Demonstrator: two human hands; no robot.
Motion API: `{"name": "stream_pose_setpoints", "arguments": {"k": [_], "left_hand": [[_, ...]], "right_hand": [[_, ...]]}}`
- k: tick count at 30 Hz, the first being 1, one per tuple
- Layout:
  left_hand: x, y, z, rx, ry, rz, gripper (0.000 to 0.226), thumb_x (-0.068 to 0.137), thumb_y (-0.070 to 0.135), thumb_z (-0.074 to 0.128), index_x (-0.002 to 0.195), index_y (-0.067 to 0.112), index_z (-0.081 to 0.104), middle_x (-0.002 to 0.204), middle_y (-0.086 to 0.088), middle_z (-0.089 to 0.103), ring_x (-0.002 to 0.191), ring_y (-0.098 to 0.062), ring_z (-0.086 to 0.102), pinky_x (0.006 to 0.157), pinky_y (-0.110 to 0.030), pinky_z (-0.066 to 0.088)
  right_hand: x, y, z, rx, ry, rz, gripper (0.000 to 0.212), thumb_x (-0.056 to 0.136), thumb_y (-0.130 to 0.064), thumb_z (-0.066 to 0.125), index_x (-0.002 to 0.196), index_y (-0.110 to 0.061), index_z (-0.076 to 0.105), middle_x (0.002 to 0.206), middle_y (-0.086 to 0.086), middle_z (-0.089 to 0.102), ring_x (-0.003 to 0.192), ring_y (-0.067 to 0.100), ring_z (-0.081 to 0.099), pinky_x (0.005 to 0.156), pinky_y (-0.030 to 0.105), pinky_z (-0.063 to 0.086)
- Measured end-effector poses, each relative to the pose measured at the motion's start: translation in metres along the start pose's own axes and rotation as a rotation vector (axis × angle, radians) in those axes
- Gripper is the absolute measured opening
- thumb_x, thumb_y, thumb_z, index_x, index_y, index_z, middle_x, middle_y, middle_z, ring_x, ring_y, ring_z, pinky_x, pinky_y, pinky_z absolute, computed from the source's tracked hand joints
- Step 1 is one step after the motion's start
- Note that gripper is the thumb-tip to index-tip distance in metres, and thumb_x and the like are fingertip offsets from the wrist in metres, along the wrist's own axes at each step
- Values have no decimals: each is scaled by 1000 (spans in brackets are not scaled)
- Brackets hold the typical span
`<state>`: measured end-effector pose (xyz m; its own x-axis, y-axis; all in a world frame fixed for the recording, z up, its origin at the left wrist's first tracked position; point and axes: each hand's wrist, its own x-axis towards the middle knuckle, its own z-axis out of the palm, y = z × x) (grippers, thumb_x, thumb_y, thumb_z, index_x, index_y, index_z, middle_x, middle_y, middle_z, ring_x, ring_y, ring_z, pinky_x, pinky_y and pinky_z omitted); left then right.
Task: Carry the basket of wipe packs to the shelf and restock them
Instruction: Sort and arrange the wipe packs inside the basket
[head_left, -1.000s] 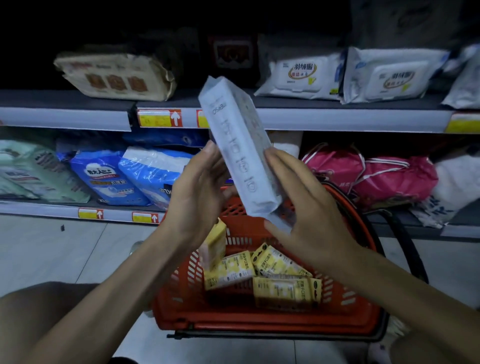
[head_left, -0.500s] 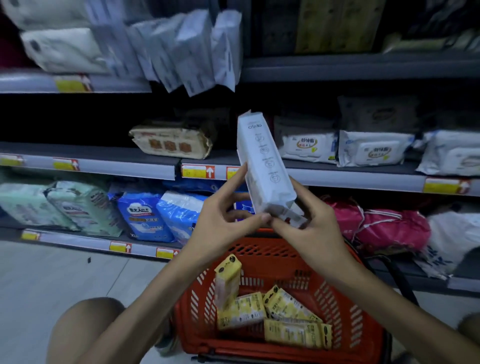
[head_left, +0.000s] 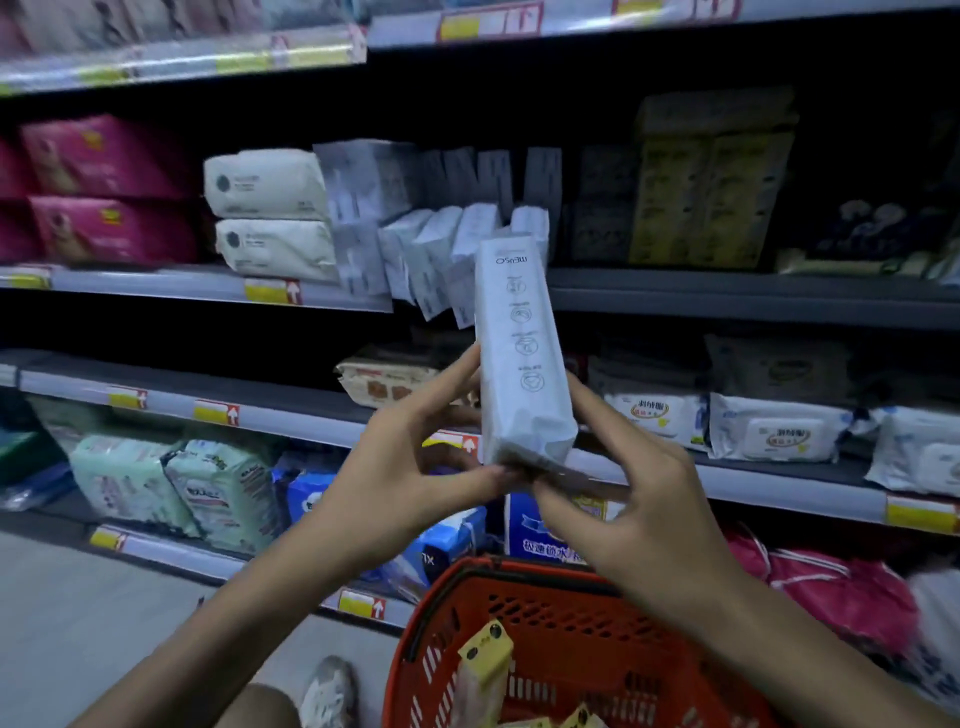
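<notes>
The basket (head_left: 519, 597) sits low right in front, with a few yellow packs (head_left: 485, 644) in it. Above it both hands have the white pack (head_left: 519, 353) stood on end. The left hand (head_left: 395, 483) runs its fingers up the left side and its thumb pinches the bottom edge. The right hand (head_left: 639, 499) curls round the right side and pinches that same bottom seam. So it's clamped from both sides, up in the air between basket and shelf (head_left: 727, 296), not shelved yet.

Behind it is the row (head_left: 441, 249) of matching white packs, leaning, with some half hanging over the shelf lip. If it were me, I'd slide this one in at the right end of that row, same way up, and use it to nudge the leaners back so nothing tips off. Go in gently, that row looks pretty wobbly.
</notes>
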<state>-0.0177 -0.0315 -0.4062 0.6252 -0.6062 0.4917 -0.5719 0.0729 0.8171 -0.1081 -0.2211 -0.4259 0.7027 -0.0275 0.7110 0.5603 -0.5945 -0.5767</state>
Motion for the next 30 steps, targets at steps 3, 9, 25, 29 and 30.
{"name": "stream_pose_setpoints", "arguments": {"k": [3,9,25,29,30], "left_hand": [[17,15,-26,6,-27,12,88,84,0,81,158,22,41,139,-1,69,124,-32,66,98,-55,57],[64,39,-74,84,-11,31,80,82,11,80,155,18,48,135,1,71,122,-21,70,101,-44,59],[199,11,-144,210,262,21,35,102,-5,57,122,21,69,97,1,78,87,-10,77,78,-28,63],[213,-17,-137,447,519,-72,14,95,-2,63,102,1,75,71,-12,73,64,-25,75,60,-42,66],[214,-22,-136,508,559,-75,8,93,2,67,95,3,75,70,-12,73,62,-26,74,58,-45,65]], "right_hand": [[30,-10,3,-7,5,-33,79,87,-6,78,156,-20,42,147,-11,58,135,2,54,106,29,50],[103,-23,7,-13,14,-71,72,91,-16,76,155,-20,44,140,-15,62,127,-4,57,102,26,53],[274,18,64,-160,87,65,40,99,-23,63,139,-25,56,108,-7,71,95,12,67,73,29,54],[284,34,83,-396,148,202,13,98,-27,60,106,-17,58,93,5,67,86,29,64,72,47,57],[284,35,87,-434,168,214,14,98,-28,60,99,-15,55,89,5,64,83,30,63,68,47,56]]}}
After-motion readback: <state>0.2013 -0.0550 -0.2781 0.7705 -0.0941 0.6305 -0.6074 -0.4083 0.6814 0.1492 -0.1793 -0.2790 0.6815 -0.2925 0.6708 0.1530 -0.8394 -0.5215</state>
